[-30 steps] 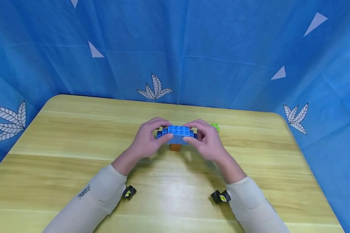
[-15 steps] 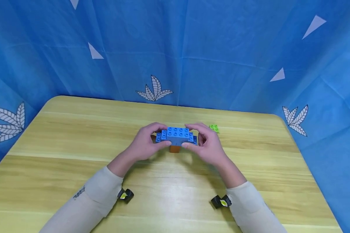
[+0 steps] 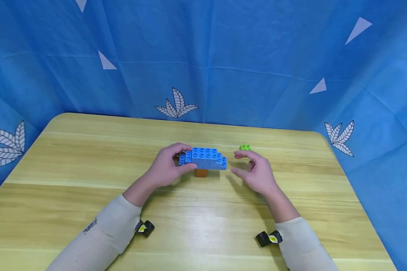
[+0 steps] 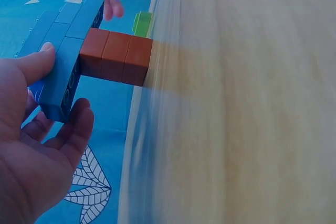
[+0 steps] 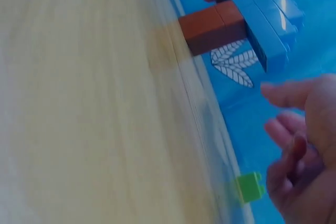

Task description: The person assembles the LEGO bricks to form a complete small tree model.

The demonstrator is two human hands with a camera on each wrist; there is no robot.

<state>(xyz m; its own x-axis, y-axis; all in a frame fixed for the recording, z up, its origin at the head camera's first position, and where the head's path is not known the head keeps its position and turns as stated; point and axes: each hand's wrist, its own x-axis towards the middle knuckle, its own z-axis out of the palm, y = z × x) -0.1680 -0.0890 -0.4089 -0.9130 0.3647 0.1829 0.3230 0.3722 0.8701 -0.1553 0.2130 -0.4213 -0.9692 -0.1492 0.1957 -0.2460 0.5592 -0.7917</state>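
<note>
Blue toy building bricks (image 3: 205, 162), layered into a stepped block with studs on top, rest on a brown column (image 3: 201, 173). In the left wrist view the column consists of three stacked bricks (image 4: 116, 56) standing on the table. My left hand (image 3: 164, 168) grips the left end of the blue block, thumb on the near side and fingers behind. Just off the block's right end is my right hand (image 3: 257, 174), thumb and forefinger spread, nothing between them. The right wrist view shows a small gap between that thumb (image 5: 286, 94) and the blue block (image 5: 262, 24).
A small bright green brick (image 3: 245, 147) sits on the wooden table (image 3: 203, 226) beyond my right hand. Blue cloth (image 3: 257, 67) with leaf and triangle prints hangs behind the table. Black wrist cameras (image 3: 144, 228) are strapped at both sleeves.
My right hand has let go of the blue block's right end and moved away to the right, uncovering that end. My left hand keeps its grip on the left end.
</note>
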